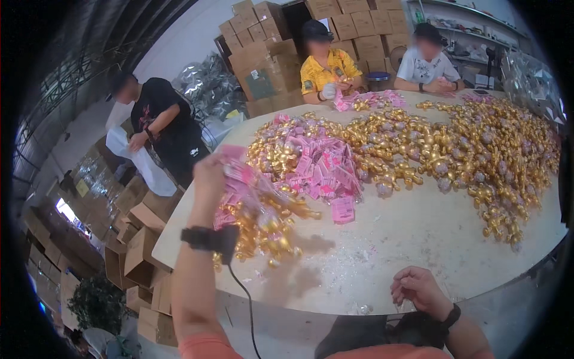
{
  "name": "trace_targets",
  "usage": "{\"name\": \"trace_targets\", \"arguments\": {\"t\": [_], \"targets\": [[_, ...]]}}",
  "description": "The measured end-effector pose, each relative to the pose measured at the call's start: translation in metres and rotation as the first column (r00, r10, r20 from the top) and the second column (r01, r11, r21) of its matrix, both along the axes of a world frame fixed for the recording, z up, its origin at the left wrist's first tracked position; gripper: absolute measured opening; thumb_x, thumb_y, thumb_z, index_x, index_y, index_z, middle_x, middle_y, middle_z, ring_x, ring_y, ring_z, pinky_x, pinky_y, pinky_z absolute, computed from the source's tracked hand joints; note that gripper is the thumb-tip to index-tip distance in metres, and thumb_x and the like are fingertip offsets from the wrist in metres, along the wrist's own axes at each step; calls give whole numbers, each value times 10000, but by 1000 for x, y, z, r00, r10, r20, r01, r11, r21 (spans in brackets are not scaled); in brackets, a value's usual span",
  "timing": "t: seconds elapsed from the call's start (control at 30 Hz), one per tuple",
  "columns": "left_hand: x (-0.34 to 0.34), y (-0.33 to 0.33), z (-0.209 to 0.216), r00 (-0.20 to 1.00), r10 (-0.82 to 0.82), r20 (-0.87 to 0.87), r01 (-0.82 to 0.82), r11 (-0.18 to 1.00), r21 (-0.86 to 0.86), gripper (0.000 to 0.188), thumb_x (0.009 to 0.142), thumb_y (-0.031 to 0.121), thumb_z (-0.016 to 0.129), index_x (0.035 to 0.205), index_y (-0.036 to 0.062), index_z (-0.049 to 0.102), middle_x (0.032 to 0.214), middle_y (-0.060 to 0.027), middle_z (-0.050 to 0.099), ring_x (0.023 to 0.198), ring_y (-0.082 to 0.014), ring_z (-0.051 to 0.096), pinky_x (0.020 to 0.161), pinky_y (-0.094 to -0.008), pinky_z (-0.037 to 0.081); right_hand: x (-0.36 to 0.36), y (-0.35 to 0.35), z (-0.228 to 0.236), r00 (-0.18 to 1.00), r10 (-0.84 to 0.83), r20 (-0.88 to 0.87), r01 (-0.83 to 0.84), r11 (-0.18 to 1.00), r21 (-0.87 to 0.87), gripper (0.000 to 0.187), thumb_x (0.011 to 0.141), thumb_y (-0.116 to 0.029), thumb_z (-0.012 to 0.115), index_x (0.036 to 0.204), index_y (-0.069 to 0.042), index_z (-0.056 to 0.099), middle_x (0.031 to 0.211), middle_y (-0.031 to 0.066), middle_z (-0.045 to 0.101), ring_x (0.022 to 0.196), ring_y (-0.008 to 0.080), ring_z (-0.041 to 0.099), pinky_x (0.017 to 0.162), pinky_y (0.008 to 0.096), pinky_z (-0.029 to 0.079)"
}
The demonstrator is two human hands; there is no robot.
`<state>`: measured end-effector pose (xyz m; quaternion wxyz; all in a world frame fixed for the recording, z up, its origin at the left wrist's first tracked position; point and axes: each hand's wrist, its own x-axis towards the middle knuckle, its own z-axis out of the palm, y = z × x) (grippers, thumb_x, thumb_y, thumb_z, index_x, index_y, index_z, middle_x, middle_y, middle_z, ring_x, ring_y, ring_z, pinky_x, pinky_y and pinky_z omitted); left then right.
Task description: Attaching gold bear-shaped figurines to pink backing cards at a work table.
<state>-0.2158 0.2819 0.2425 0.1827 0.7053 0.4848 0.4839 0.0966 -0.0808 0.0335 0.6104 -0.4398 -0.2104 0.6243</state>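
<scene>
My left hand (209, 178) is raised over the table's left side, closed on a bunch of pink-carded golden figurines (254, 194) in clear wrap. The golden ends dangle toward the table, blurred by motion. My right hand (421, 290) rests by the near table edge, palm partly turned up. Its fingers are loosely bent, with nothing I can make out between them. Beyond the left hand lies a heap of pink cards (323, 164) mixed with golden figurines. One pink card (343, 210) lies at the heap's near side.
A large heap of loose golden figurines (454, 149) covers the right and far parts of the pale table (359, 257). Two people sit across it, handling pink cards. Another person stands at left with a white sheet (143, 161). Cardboard boxes (142, 254) crowd the left floor.
</scene>
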Motion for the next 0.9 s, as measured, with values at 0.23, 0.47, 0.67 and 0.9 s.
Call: {"name": "trace_targets", "arguments": {"t": [0.23, 0.47, 0.67, 0.9], "targets": [[-43, 69, 67, 984, 173, 36, -177, 972, 153, 474, 775, 10, 499, 1248, -15, 520, 1098, -205, 608, 966, -312, 636, 779, -386, 509, 7, 5, -11, 997, -19, -77, 21, 999, 33, 126, 875, -15, 518, 974, 60, 540, 830, 210, 633, 640, 288, 649, 559, 380, 554], [121, 67, -86, 876, -266, -403, 301, 953, 24, 587, 821, 310, 666, 1282, -12, 497, 1301, -257, 504, 1224, -382, 472, 1015, -427, 385, 18, 5, -17, 960, 18, -278, 1, 998, 68, 138, 882, -16, 544, 985, 74, 553, 872, 216, 634, 727, 309, 649, 635, 402, 544], [208, 107, -157, 808, -293, -511, 231, 956, -182, 895, 797, 653, 548, 1448, 92, 298, 1496, -250, 230, 1364, -471, 217, 1094, -547, 236, 21, 12, -13, 944, 110, -312, -90, 993, 77, 196, 878, -105, 589, 1003, 45, 584, 855, 215, 635, 757, 321, 622, 674, 407, 509], [247, 146, -198, 693, -334, -639, 163, 936, -311, 884, 778, 651, 557, 1481, 206, 259, 1559, -77, 172, 1388, -480, 120, 1048, -707, 143, 16, 20, 8, 940, 116, -322, -89, 991, 98, 254, 867, -188, 645, 1004, 11, 567, 792, 127, 638, 626, 209, 634, 543, 295, 535]]}}
